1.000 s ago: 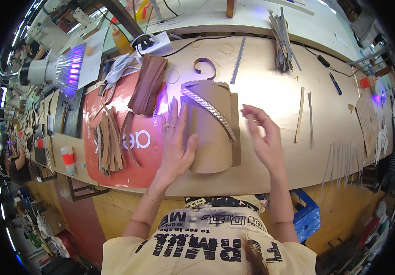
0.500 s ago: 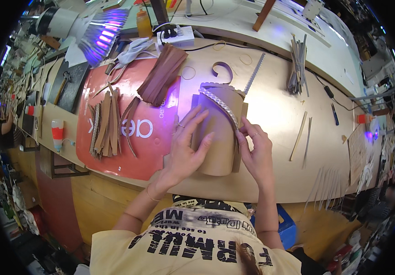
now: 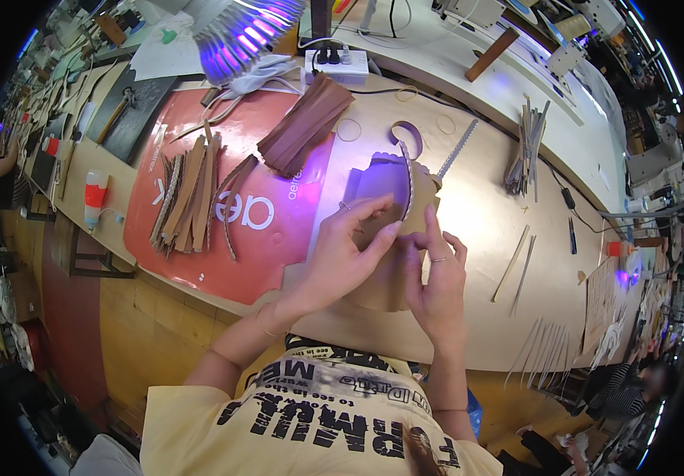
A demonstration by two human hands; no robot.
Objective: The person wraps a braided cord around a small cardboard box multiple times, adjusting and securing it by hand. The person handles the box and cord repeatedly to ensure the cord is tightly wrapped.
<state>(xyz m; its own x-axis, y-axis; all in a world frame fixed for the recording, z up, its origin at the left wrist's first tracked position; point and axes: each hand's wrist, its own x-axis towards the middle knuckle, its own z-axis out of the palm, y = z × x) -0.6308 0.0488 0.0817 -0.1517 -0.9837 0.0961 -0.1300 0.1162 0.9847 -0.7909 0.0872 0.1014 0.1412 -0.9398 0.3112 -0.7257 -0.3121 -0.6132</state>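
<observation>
A narrow braided strip (image 3: 407, 178) stands curved above a stack of tan leather-like pieces (image 3: 378, 289) with a scalloped far edge. The strip's lower end meets the thumb and index finger of my left hand (image 3: 350, 254), which close on it. Just to the right, my right hand (image 3: 439, 278) is raised over the tan pieces. Its index finger points up, apart from the thumb, and nothing shows between them. Both hands partly cover the tan pieces.
Brown strips (image 3: 306, 123) and thinner cut strips (image 3: 191, 194) lie on a red sheet (image 3: 255, 270). A curled strip (image 3: 415, 131) and a toothed strip (image 3: 459, 147) lie beyond the tan pieces. Grey strips (image 3: 528, 151) sit at right. A lit lamp (image 3: 251, 36) hangs overhead.
The braided strip, earlier arched across the tan pieces toward my right hand, now stands steeper with its lower end at my left fingers. My right fingers have come off it. The view has shifted.
</observation>
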